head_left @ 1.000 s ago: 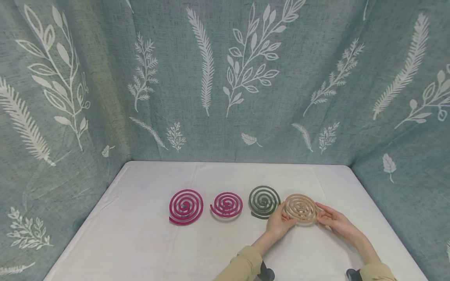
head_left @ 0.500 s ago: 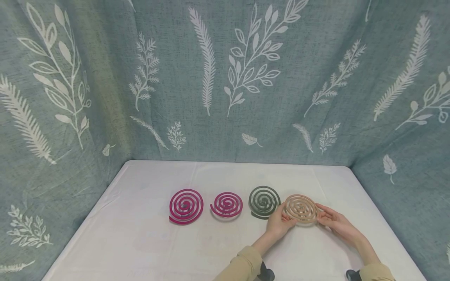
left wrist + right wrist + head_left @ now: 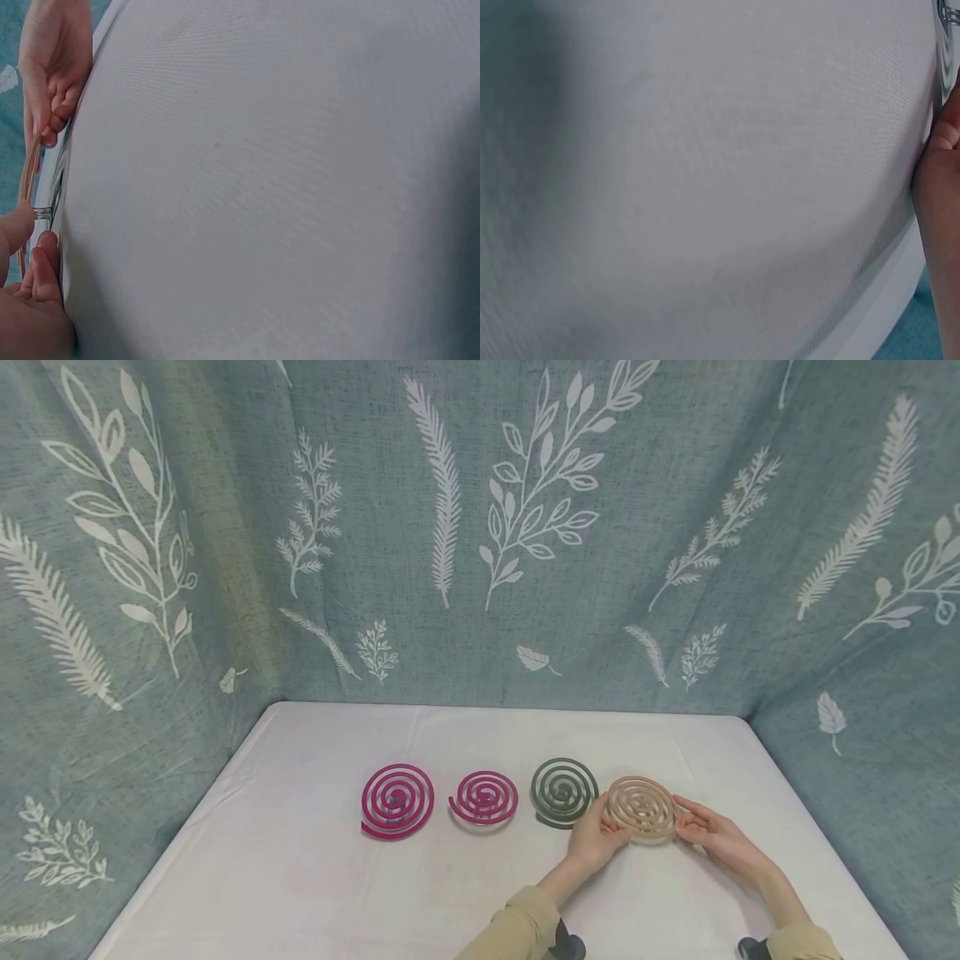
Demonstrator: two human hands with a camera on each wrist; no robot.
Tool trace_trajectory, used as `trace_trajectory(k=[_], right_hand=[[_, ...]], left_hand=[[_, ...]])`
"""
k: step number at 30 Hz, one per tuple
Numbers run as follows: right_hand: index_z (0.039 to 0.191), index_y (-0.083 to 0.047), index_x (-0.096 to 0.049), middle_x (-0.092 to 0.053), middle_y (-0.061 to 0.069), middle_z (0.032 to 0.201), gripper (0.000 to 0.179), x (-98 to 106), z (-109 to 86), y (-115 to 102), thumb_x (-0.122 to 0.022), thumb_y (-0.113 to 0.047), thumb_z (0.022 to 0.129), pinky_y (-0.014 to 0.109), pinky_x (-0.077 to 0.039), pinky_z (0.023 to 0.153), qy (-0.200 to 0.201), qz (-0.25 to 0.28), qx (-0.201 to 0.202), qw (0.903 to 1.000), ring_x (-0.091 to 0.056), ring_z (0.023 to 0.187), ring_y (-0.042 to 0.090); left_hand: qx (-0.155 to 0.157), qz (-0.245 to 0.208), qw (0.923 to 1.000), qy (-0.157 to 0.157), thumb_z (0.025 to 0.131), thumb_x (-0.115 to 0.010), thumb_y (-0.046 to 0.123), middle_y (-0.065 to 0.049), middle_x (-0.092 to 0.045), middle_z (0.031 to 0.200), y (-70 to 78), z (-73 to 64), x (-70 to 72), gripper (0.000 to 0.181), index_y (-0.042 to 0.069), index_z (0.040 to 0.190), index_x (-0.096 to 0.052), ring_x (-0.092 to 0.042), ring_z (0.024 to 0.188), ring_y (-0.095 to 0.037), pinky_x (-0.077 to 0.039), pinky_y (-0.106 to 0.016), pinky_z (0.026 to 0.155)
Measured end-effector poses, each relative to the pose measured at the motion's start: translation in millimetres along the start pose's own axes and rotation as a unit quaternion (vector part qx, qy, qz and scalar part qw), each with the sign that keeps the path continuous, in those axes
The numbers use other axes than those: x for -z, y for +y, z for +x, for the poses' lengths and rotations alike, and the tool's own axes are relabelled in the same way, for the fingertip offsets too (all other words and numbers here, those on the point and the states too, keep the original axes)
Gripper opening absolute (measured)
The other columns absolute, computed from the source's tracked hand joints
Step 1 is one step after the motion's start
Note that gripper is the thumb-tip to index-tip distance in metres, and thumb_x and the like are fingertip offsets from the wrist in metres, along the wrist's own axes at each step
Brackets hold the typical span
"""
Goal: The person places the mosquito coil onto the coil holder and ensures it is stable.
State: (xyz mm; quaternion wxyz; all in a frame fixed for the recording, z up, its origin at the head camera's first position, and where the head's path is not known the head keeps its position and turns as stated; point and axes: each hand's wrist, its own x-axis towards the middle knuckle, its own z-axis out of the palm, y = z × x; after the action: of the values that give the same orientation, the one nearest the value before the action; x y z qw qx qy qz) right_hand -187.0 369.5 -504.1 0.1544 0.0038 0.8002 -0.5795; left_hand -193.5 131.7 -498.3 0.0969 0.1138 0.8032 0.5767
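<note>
A tan mosquito coil [image 3: 641, 807] lies flat at the right end of a row of coils. My left hand [image 3: 591, 845] pinches its left edge and my right hand [image 3: 723, 843] pinches its right edge. In the left wrist view the coil [image 3: 30, 169] appears edge-on, a small metal support [image 3: 43, 213] under its middle. The right wrist view catches only part of the right hand [image 3: 941, 176] at its border. Just left of my left hand lies a dark green mosquito coil [image 3: 562, 792], close to the fingertips.
Two magenta mosquito coils, one at the far left [image 3: 397, 799] and one nearer the middle [image 3: 483, 796], lie in the same row. A white cloth [image 3: 300, 877] covers the table. Blue-green curtains [image 3: 480, 527] with leaf prints enclose the back and sides.
</note>
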Motion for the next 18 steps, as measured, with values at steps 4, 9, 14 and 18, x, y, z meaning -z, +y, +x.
trace_trajectory(k=[4,9,14,18], right_hand=[[0.148,0.006,-0.011,-0.05,-0.005,0.101,0.074,2.0,0.3,2.0,-0.055,-0.02,0.096,0.013,-0.044,0.081,-0.006,-0.002,0.004,1.0,-0.05,0.088,-0.002],[0.149,0.005,-0.012,-0.051,-0.006,0.101,0.075,2.4,0.4,2.3,-0.057,-0.022,0.095,0.013,-0.045,0.081,0.0,-0.004,-0.003,1.0,-0.051,0.088,-0.002],[0.149,0.003,-0.013,-0.05,-0.004,0.102,0.074,1.1,-0.1,0.7,-0.057,-0.021,0.095,0.014,-0.045,0.081,0.009,-0.006,-0.014,0.9998,-0.05,0.087,-0.001],[0.149,0.004,-0.013,-0.051,-0.004,0.102,0.074,0.1,-1.2,-0.1,-0.057,-0.02,0.095,0.014,-0.045,0.08,0.004,-0.004,-0.006,1.0,-0.051,0.087,-0.001]], left_hand=[[-0.004,0.004,1.0,0.0,0.082,-0.072,0.012,0.0,-0.052,0.077,0.0,0.3,-0.2,0.069,-0.001,0.141,-0.039,-0.044,0.064,0.0,-0.04,-0.013,0.056],[-0.005,0.007,1.0,-0.001,0.082,-0.071,0.013,0.0,-0.052,0.076,0.2,0.2,-0.4,0.068,-0.001,0.141,-0.039,-0.043,0.063,0.001,-0.039,-0.013,0.055],[-0.001,0.003,1.0,-0.002,0.082,-0.072,0.013,0.0,-0.052,0.077,-0.9,0.8,-0.8,0.069,0.0,0.141,-0.038,-0.044,0.063,0.0,-0.04,-0.013,0.056],[-0.003,0.004,1.0,-0.003,0.082,-0.071,0.013,0.0,-0.052,0.077,-2.6,1.7,-1.1,0.07,0.0,0.142,-0.038,-0.044,0.063,0.0,-0.04,-0.013,0.056]])
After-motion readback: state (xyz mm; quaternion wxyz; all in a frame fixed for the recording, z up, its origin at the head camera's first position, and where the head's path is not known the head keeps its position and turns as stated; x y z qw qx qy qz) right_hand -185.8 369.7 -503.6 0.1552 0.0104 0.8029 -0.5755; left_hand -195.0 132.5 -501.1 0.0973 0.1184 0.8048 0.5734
